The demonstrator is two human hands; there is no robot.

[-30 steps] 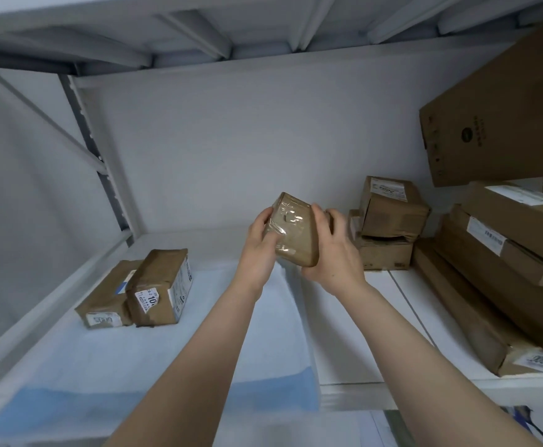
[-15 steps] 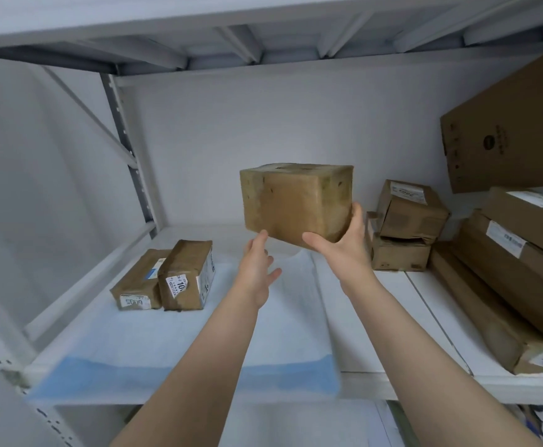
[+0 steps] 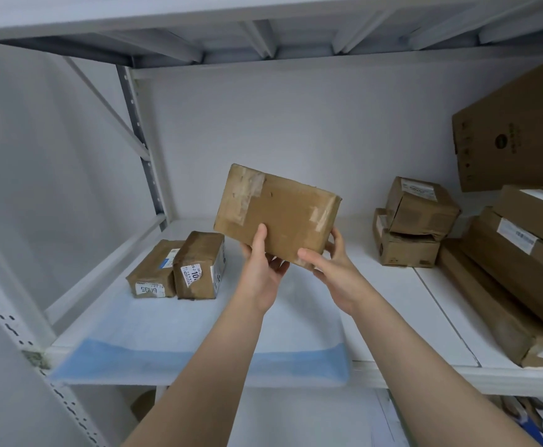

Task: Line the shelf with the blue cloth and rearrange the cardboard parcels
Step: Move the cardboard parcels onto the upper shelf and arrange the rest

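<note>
The left hand [image 3: 262, 269] and right hand [image 3: 336, 273] grip one parcel [image 3: 276, 210]; two parcels [image 3: 196, 268] lie on one blue cloth [image 3: 180, 330], covering the white shelf [image 3: 392, 304].

1 wide-angle head view, so no overlap. It looks straight into the bay from between 2 levels: shelf [image 3: 389, 304] below, upper shelf [image 3: 263, 14] underside overhead. It stands near: left hand [image 3: 260, 269] and right hand [image 3: 334, 272] reach the parcel [image 3: 276, 211] at centre.
</note>
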